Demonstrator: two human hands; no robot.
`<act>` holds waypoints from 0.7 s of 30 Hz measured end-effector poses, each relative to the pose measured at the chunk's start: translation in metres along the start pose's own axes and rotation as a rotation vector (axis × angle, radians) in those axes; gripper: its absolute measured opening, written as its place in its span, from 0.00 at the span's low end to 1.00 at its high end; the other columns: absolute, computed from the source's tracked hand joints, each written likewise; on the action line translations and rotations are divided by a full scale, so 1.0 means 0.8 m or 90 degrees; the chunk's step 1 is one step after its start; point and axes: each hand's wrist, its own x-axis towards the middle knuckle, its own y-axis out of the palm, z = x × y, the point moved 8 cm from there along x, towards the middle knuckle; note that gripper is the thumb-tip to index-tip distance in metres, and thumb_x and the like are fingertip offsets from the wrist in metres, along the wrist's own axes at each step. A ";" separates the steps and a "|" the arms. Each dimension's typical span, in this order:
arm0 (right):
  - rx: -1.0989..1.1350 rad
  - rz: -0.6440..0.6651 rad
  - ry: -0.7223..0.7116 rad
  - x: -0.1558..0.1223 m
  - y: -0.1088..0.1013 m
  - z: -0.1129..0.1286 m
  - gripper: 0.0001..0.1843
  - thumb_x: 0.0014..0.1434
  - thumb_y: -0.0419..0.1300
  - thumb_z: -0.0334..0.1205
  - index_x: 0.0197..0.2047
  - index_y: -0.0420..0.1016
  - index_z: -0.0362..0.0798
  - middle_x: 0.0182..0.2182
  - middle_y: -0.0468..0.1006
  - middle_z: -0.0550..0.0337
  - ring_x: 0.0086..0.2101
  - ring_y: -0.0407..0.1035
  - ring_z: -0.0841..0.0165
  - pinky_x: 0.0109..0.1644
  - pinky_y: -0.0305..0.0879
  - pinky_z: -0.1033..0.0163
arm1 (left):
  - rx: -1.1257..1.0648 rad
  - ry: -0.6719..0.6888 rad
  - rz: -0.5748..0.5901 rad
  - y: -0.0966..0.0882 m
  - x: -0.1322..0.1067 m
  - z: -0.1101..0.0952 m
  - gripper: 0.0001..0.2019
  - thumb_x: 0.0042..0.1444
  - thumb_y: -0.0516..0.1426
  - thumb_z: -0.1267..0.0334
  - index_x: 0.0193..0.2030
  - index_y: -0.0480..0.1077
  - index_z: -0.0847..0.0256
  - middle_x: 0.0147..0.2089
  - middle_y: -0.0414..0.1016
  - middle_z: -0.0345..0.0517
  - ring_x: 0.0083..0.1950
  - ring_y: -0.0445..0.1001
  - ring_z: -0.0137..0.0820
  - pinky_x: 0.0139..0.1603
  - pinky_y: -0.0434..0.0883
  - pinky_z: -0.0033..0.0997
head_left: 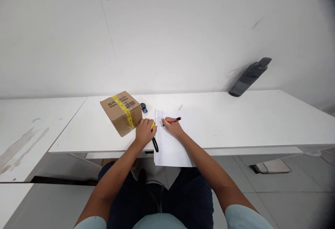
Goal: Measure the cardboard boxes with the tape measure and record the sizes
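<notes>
My left hand (143, 132) is closed around a yellow tape measure (153, 126), mostly hidden by the fingers. Its black wrist strap (155, 145) hangs down toward the table's front edge. The same hand lies close against the lower right corner of a cardboard box (111, 110) sealed with yellow printed tape. In my right hand (173, 127) is a red and black pen (176, 120), its tip end low over the paper. White paper sheets (178, 152) lie beneath that hand and stick out past the table edge. Handwriting runs down their left side.
A small dark object (143, 107) lies behind the box. Far right, a dark grey bottle (247, 79) stands near the wall. The white table (248, 124) meets another white table (65, 114) at the left. A pale flat object (274, 166) is below the table at right.
</notes>
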 end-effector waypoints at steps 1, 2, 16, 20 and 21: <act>0.002 0.004 0.000 0.000 0.001 0.000 0.23 0.59 0.55 0.53 0.19 0.55 0.52 0.17 0.63 0.65 0.24 0.58 0.69 0.31 0.53 0.62 | 0.001 0.000 -0.002 0.001 0.000 0.000 0.11 0.65 0.53 0.57 0.48 0.71 0.59 0.47 0.74 0.51 0.52 0.67 0.44 0.51 0.65 0.41; 0.005 0.008 0.000 0.000 0.002 -0.001 0.23 0.59 0.55 0.53 0.18 0.55 0.52 0.17 0.63 0.66 0.23 0.58 0.69 0.31 0.53 0.62 | 0.003 0.000 -0.003 0.001 0.000 0.001 0.11 0.65 0.53 0.57 0.48 0.71 0.59 0.47 0.74 0.51 0.52 0.67 0.44 0.50 0.65 0.41; 0.022 -0.026 0.005 -0.001 -0.003 0.001 0.23 0.58 0.54 0.52 0.18 0.52 0.52 0.16 0.59 0.67 0.22 0.54 0.70 0.29 0.50 0.62 | -0.002 -0.001 -0.012 0.002 0.000 0.002 0.10 0.64 0.55 0.58 0.47 0.71 0.58 0.46 0.75 0.50 0.51 0.68 0.44 0.48 0.66 0.41; 0.020 -0.011 0.001 -0.001 0.000 0.001 0.22 0.58 0.55 0.53 0.18 0.56 0.52 0.16 0.62 0.66 0.22 0.57 0.70 0.30 0.53 0.61 | 0.000 0.001 -0.011 0.004 0.000 0.002 0.10 0.64 0.55 0.58 0.47 0.72 0.58 0.46 0.75 0.50 0.51 0.68 0.44 0.48 0.65 0.41; 0.020 -0.011 0.001 0.000 -0.001 0.001 0.22 0.58 0.55 0.52 0.19 0.57 0.51 0.17 0.63 0.66 0.22 0.57 0.70 0.30 0.53 0.61 | 0.000 0.001 -0.013 0.004 0.000 0.003 0.10 0.64 0.55 0.58 0.47 0.72 0.58 0.46 0.75 0.50 0.51 0.68 0.44 0.49 0.65 0.41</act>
